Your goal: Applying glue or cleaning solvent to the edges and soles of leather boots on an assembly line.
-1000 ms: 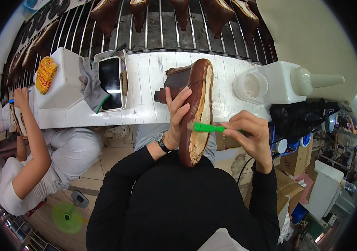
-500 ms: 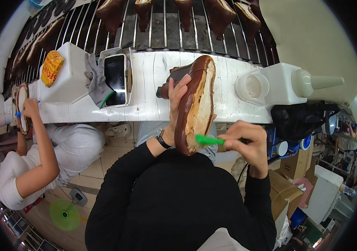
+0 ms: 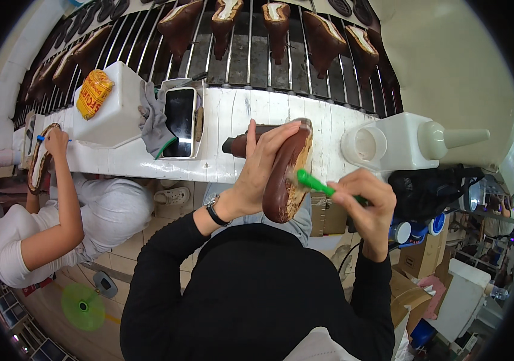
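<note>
My left hand [image 3: 257,171] is wrapped round a dark brown boot [image 3: 282,183], tipped on its side at the table's front edge. The boot's shaft points left, and its unfinished cream-and-tan underside faces right. With my right hand [image 3: 366,201] I grip a green-handled brush [image 3: 316,182]. Its bristles rest against the underside's edge, about midway along. The brush head partly hides the spot it touches.
On the white table [image 3: 221,162] are a white tray with a dark-screened device [image 3: 180,123], a grey glove [image 3: 155,126], an open tub [image 3: 365,144] and a white bottle [image 3: 407,141]. Beyond, several boots lie on a roller conveyor [image 3: 239,66]. At left, a co-worker's hand [image 3: 57,141] handles another shoe.
The boot has turned in my left hand, so its underside now faces more to the right. My brush has moved from the near end up along the edge. The view has shifted slightly.
</note>
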